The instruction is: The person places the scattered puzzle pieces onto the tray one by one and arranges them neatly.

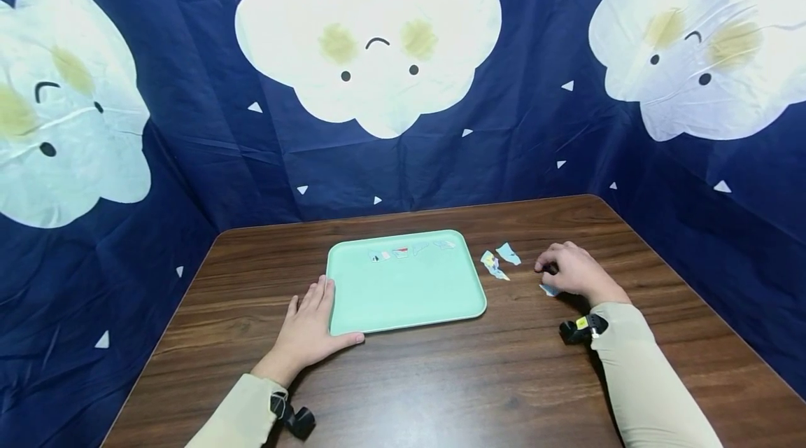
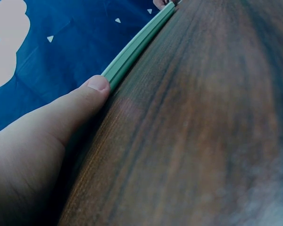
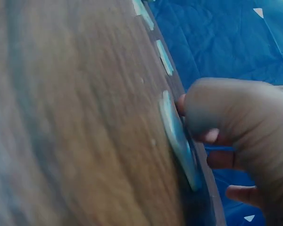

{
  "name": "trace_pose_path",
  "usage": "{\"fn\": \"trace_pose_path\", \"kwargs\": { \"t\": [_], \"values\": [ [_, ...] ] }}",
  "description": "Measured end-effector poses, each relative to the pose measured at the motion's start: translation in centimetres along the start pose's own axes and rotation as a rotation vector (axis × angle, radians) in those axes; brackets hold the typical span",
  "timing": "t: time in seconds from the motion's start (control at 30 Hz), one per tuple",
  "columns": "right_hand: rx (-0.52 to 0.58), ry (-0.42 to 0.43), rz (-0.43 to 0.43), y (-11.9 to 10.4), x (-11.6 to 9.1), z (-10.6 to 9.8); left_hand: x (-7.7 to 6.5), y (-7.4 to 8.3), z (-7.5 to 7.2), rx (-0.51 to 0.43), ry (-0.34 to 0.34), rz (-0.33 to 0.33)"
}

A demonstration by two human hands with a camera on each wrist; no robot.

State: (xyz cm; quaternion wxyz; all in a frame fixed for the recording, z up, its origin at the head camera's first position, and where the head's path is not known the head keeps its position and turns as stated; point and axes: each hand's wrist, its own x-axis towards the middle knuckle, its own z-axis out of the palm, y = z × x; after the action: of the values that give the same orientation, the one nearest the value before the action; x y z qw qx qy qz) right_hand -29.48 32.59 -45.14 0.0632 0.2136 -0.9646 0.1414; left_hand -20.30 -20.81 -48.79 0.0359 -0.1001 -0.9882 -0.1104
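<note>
head view: a brown wooden counter [image 1: 415, 385] stands before a blue cloth [image 1: 535, 161] printed with white clouds. a mint-green tray [image 1: 403, 294] sits nearer the counter's far edge than its near edge. a row of small scraps [image 1: 401, 252] lies inside the tray along its far rim. the left hand [image 1: 308, 329] has a released grip, fingers flat against the tray's left side, thumb at its near corner. 2 patches of patterned scraps, 1 pale blue patch [image 1: 508, 253] and 1 multicolored patch [image 1: 494, 265], lie right of the tray. toward the counter's right edge, the right hand [image 1: 576, 271] curls above a blue scrap [image 1: 550, 290].

left wrist view: the thumb [image 2: 98, 84] touches the tray's rim.

right wrist view: blurred; the blue scrap is just beside the bent fingers. i cannot tell whether that grip is grasping it.
</note>
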Motion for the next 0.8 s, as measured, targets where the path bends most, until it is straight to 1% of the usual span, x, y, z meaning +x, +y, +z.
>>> {"fn": "trace_pose_path", "kwargs": {
  "t": [0.1,0.2,0.27,0.37,0.47,0.57,0.67,0.8],
  "values": [
    [0.044,0.018,-0.014,0.2,-0.3,-0.3,0.0,0.1,0.0,-0.006,-0.005,0.000],
    [0.122,0.027,-0.037,0.4,-0.7,-1.0,0.0,0.1,0.0,-0.011,-0.007,0.000],
    [0.156,0.002,-0.059,0.6,-1.1,-1.3,0.0,0.1,0.0,-0.009,-0.003,0.001],
    [0.178,-0.073,-0.066,0.6,-1.5,-1.7,0.0,0.1,-0.1,-0.006,0.007,0.009],
    [0.179,-0.142,-0.041,0.5,-2.0,-1.9,0.1,0.0,-0.1,-0.008,0.007,0.008],
    [0.169,-0.175,-0.029,0.4,-2.3,-2.0,0.1,-0.1,-0.2,-0.012,0.001,0.007],
    [0.137,-0.166,-0.038,0.4,-2.3,-1.9,0.1,-0.1,-0.3,-0.016,-0.005,0.005],
    [0.092,-0.115,-0.064,0.7,-2.4,-1.4,0.1,0.1,-0.2,-0.015,-0.007,0.006]
  ]
}}
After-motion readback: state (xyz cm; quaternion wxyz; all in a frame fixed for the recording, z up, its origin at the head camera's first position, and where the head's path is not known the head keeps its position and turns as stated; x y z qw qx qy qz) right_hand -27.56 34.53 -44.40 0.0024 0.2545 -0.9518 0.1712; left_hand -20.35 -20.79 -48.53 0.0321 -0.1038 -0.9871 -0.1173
